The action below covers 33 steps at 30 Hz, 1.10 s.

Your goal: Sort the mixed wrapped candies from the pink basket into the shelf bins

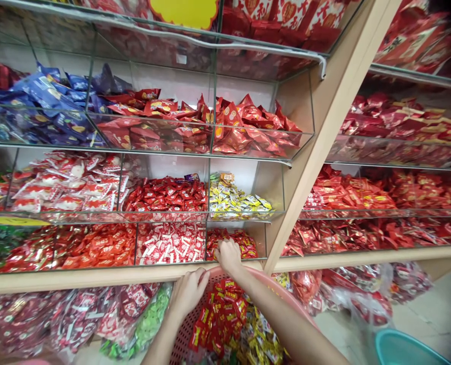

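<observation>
My left hand point(188, 291) grips the near rim of a pink plastic basket point(286, 300), held up against the wooden shelf edge. The basket holds a heap of red wrapped candies point(225, 312) and yellow ones point(261, 340). My right hand point(228, 255) reaches over the basket into the bottom-row clear bin point(236, 242) of red candies; its fingers curl down over the bin's front lip, and what they hold is hidden.
Clear acrylic bins fill the wooden shelves: white-red candies point(171, 243), yellow candies point(235, 198), blue packs point(46, 109), red packs point(248, 126). A slanted wooden post point(324, 126) divides the units. Bagged candy point(73, 317) lies below. A teal tub point(404, 350) sits at bottom right.
</observation>
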Motion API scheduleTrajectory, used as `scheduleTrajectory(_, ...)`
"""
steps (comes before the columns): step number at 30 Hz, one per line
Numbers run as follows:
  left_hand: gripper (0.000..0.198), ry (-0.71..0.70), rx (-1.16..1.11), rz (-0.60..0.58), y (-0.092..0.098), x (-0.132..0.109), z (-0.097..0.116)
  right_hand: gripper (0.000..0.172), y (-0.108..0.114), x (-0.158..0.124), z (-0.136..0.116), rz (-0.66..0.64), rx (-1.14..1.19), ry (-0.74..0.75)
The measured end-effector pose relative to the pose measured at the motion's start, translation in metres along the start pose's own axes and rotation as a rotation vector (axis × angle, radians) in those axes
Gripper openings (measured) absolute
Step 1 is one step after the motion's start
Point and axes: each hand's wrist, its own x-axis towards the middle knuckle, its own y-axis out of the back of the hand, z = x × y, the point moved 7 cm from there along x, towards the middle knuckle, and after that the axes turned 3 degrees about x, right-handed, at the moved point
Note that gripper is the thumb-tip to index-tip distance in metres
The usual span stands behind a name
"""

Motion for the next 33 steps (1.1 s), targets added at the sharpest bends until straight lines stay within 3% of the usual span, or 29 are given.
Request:
scheduleTrajectory(9, 0.044, 0.001, 0.02, 0.009, -0.001, 0.0, -0.002, 0.019, 0.017, -0.007, 0.017, 0.078, 0.175, -0.007)
scheduleTrajectory(15, 0.044, -0.001, 0.028, 0.007, -0.003, 0.0, -0.002, 0.025, 0.038, -0.032, 0.031, 0.177, 0.668, 0.001)
scheduleTrajectory(19, 0.042, -0.013, 0.018, 0.002, -0.002, 0.0, 0.0, 0.025, 0.033, -0.062, 0.027, 0.09, 0.827, 0.022)
scheduleTrajectory(24, 0.042, 0.007, 0.039, -0.008, -0.003, 0.0, -0.001, 0.022, 0.004, -0.097, 0.011, -0.084, 0.682, 0.074)
scheduleTrajectory(29, 0.042, 0.009, 0.035, -0.007, -0.001, -0.001, -0.001, 0.015, -0.02, -0.111, -0.005, -0.101, 0.397, 0.174)
scheduleTrajectory(33, 0.042, 0.002, 0.036, 0.002, 0.001, -0.001, -0.001, 0.013, -0.037, -0.113, -0.011, -0.152, 0.275, 0.167)
